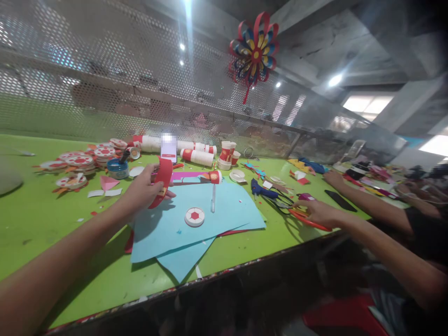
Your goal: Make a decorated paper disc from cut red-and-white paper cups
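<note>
My left hand (147, 186) holds a curved red paper strip (163, 182) upright above the left side of the light-blue paper sheets (224, 219). A white disc with a red ball pattern (194, 217) lies flat on these sheets. Behind it rest a clear stick (213, 198) and a red paper cup piece (214, 177). On the right, my right hand (317, 212) grips what look like orange-handled scissors (311, 221) low over the table; their blades are hard to make out. Just left of that hand lies a blue glue gun (264, 190) with its black cord.
Several patterned discs with orange paper pieces (80, 161) stand stacked at left, beside a blue tub (118, 169). Rows of paper cups (198, 157) and a lit phone (168, 150) line the back. Another person's arm (367, 200) reaches in at right near a black phone (340, 200).
</note>
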